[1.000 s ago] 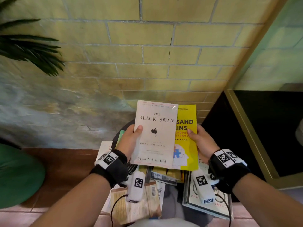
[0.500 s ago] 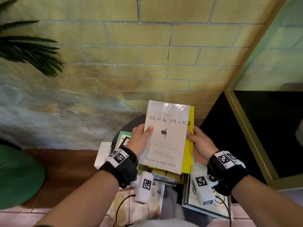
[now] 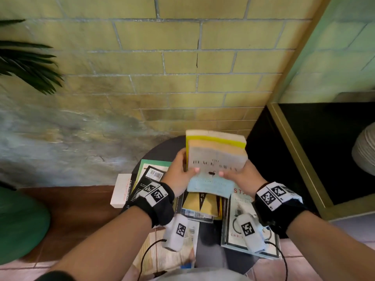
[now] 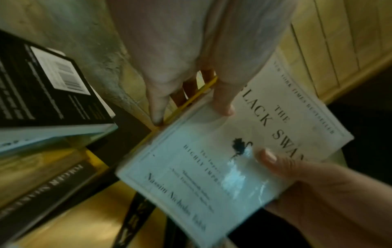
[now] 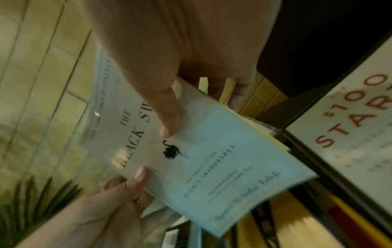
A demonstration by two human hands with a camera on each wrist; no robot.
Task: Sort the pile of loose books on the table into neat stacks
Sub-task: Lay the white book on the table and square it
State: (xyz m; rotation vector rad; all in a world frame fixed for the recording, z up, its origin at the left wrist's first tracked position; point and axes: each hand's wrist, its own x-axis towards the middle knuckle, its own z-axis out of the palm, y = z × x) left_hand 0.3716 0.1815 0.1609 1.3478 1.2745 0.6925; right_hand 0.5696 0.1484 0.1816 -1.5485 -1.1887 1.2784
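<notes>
Both hands hold two books squared together above the pile. The white Black Swan book point(image 3: 215, 165) point(image 4: 212, 159) point(image 5: 212, 159) lies on a yellow book point(image 3: 215, 139) point(image 4: 191, 100), their top edges tipped toward me. My left hand point(image 3: 181, 172) grips the left side, thumb on the cover. My right hand point(image 3: 240, 176) grips the right side, thumb on the cover. Below lie loose books: a black one with a barcode point(image 3: 151, 178) point(image 4: 53, 83), a white one point(image 3: 121, 189), a yellow and black one point(image 3: 200, 203) and the $100 Startup book point(image 3: 235, 222) point(image 5: 350, 125).
The books cover a small round dark table point(image 3: 162, 151) against a brick wall. A black cabinet with a gold frame point(image 3: 300, 159) stands close on the right. Plant leaves point(image 3: 26, 63) and a green round object point(image 3: 18, 224) are at the left.
The Black Swan book slid right until it covered the yellow book. The pair then tipped forward and came lower over the pile, with both hands shifting to the sides.
</notes>
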